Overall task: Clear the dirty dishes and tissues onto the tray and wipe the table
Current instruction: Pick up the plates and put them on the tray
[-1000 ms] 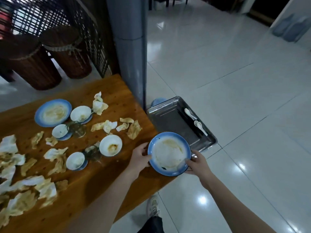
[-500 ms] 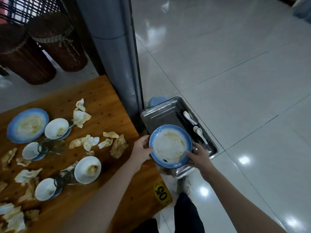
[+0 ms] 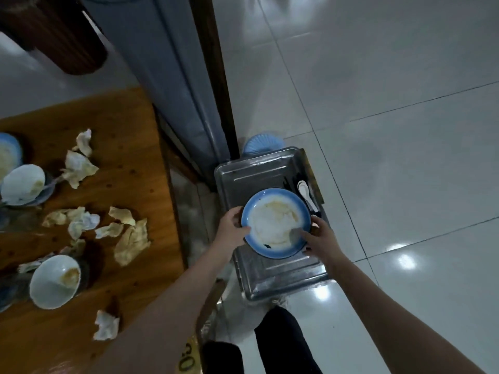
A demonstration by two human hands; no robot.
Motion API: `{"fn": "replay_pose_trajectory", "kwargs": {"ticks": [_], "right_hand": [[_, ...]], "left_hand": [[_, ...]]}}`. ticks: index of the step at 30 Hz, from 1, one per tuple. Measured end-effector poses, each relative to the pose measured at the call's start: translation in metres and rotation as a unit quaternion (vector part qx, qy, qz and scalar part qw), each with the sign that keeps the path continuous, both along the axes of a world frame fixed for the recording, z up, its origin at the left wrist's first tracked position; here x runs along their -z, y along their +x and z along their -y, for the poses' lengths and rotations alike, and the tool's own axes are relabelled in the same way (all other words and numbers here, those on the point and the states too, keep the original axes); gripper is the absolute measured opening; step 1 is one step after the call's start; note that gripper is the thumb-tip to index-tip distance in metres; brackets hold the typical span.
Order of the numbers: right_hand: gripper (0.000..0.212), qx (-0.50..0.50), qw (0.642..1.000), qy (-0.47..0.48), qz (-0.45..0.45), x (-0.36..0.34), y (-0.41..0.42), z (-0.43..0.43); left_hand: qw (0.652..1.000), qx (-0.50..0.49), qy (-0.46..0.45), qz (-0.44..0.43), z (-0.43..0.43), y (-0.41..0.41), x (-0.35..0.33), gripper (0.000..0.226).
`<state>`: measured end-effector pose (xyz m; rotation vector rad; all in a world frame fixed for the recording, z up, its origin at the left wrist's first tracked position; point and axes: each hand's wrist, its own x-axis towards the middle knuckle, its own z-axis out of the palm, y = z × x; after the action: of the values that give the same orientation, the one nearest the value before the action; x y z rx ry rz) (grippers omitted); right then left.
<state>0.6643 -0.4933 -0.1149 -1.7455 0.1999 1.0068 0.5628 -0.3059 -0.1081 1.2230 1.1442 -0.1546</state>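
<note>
Head view: both hands carry the plate (image 3: 275,222) over the tray (image 3: 259,168), just right of the bench (image 3: 129,147). Left hand (image 3: 232,228) pinches the left rim and right hand (image 3: 320,238) the near-right rim, each grip closed on the edge. It's stiff ceramic, breakable and sauce-smeared, so probably slick. Opposite rim holds look safest. A spoon (image 3: 303,188) lies far right in the tray.

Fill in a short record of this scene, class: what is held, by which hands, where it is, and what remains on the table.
Held: blue-rimmed white round plate, stained
Hands: left hand and right hand grip opposite rims
Position: over the rectangular metal tray; contact unclear
In tray: white ceramic spoon
On brown wooden table: crumpled stained tissues, dirty white bowls
</note>
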Motion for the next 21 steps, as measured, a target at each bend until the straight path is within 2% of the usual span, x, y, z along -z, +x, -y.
{"fn": "replay_pose_trajectory", "kwargs": {"ticks": [8,12,16,21], "right_hand": [[0.029,-0.017,0.998,-0.029,-0.048,0.092,0.047,-0.005],[0.039,-0.029,0.995,-0.042,-0.082,0.143,0.055,-0.011],[0.037,-0.063,0.990,-0.062,-0.110,0.176,0.059,-0.013],[0.037,-0.095,0.988,-0.080,-0.092,0.200,0.064,-0.013]], "left_hand": [[0.999,-0.009,0.003,-0.050,0.010,0.034,0.097,0.057],[0.996,-0.007,-0.006,-0.086,0.008,0.038,0.140,0.061],[0.994,0.010,-0.011,-0.112,0.004,0.039,0.174,0.062],[0.992,0.024,-0.014,-0.120,0.001,0.045,0.191,0.062]]}}
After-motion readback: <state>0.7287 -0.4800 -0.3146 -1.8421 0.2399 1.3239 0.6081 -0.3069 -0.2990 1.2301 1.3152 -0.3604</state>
